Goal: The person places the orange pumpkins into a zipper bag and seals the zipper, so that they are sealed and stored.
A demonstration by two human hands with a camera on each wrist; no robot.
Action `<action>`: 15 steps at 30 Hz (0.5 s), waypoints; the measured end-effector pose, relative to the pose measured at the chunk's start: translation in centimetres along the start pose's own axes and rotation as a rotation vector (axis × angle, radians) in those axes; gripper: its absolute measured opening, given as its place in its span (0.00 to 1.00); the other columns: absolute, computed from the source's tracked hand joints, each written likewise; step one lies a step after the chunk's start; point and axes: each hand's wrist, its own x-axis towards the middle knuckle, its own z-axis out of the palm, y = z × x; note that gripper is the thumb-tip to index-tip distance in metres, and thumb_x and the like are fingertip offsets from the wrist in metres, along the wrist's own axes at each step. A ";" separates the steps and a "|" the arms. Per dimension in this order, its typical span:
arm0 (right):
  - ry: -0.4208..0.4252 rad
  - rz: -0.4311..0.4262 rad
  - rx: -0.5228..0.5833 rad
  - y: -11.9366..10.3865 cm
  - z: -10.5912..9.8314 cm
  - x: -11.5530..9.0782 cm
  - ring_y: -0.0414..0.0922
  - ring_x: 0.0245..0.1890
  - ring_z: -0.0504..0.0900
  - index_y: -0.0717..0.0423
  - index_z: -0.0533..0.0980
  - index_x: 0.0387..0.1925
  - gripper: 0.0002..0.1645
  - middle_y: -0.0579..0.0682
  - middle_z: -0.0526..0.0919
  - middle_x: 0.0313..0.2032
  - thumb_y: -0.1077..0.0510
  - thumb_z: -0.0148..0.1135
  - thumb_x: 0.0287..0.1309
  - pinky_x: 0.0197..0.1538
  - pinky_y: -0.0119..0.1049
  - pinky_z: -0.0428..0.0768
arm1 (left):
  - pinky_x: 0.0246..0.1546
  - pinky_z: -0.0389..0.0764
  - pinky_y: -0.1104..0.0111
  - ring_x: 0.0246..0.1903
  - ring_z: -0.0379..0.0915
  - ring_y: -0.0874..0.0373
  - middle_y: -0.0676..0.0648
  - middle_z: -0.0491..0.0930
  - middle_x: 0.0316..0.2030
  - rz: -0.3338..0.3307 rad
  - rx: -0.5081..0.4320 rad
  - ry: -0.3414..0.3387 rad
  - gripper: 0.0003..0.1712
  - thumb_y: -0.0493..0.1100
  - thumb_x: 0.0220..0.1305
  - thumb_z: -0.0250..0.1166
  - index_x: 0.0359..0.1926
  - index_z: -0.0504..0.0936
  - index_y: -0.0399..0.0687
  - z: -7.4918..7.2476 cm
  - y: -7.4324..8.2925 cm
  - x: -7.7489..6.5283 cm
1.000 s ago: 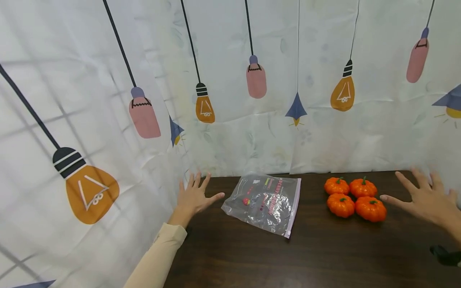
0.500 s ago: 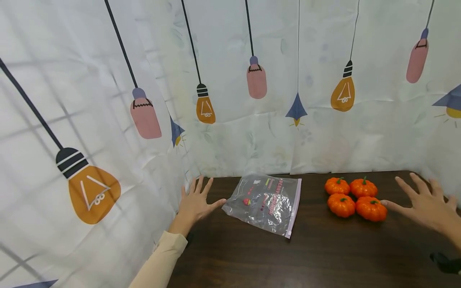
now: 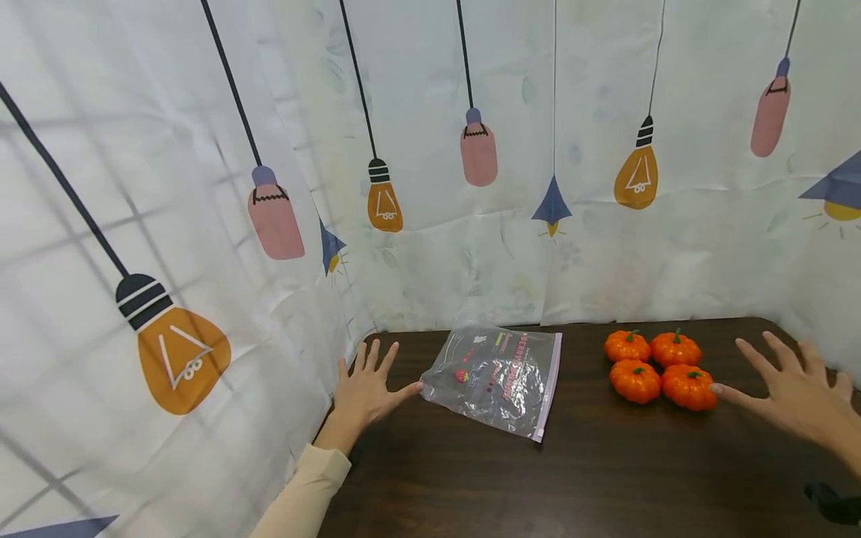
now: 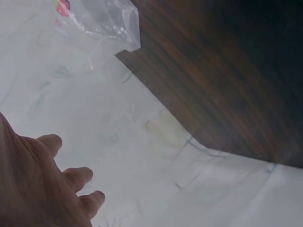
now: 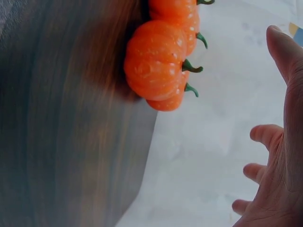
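Note:
My left hand hovers at the left of the table with fingers spread, holding nothing. Its thumb tip lies close to the left corner of a clear plastic zip bag; whether they touch I cannot tell. The bag lies flat, printed with pink lettering and a strawberry, its pale zip edge on the right. To the right, several small orange pumpkins with green stems sit in a tight cluster. My right hand is beside them, fingers spread and nothing in it. In the right wrist view the pumpkins appear apart from that hand.
A dark wooden table carries everything. White curtains printed with hanging lamps stand close behind it and along its left side. A dark band shows near the right wrist.
Both hands stay almost where they were, fingers spread. The left hand has shifted slightly lower in the head view, and the view itself has shifted a little. Bag and pumpkins lie as before.

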 end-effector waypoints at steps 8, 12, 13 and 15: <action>-0.011 -0.024 0.010 -0.4 0.9 -0.8 0.79 0.73 0.21 0.44 0.31 0.82 0.67 0.68 0.25 0.79 0.22 0.56 0.60 0.54 0.91 0.39 | 0.74 0.40 0.31 0.81 0.38 0.38 0.42 0.46 0.82 0.018 -0.017 0.004 0.60 0.87 0.56 0.49 0.82 0.48 0.66 1.3 1.0 -1.0; -0.008 -0.027 0.013 -0.7 1.3 -1.4 0.80 0.73 0.24 0.45 0.32 0.82 0.67 0.68 0.27 0.79 0.23 0.57 0.60 0.54 0.90 0.41 | 0.74 0.39 0.32 0.81 0.37 0.39 0.43 0.45 0.82 0.021 -0.017 -0.004 0.60 0.88 0.55 0.47 0.82 0.47 0.68 2.0 1.4 -1.7; -0.009 -0.028 0.016 -0.8 1.4 -1.5 0.80 0.73 0.25 0.46 0.33 0.82 0.67 0.68 0.27 0.79 0.23 0.57 0.60 0.54 0.90 0.41 | 0.74 0.40 0.32 0.81 0.37 0.39 0.43 0.46 0.82 0.022 -0.020 0.000 0.60 0.88 0.55 0.47 0.82 0.48 0.68 2.2 1.5 -1.8; -0.018 -0.028 0.016 -1.1 1.6 -1.8 0.80 0.73 0.26 0.46 0.33 0.82 0.67 0.69 0.28 0.79 0.23 0.56 0.60 0.54 0.90 0.42 | 0.74 0.40 0.32 0.81 0.37 0.40 0.43 0.46 0.82 0.021 -0.030 0.001 0.60 0.88 0.55 0.47 0.82 0.49 0.68 2.4 1.6 -2.3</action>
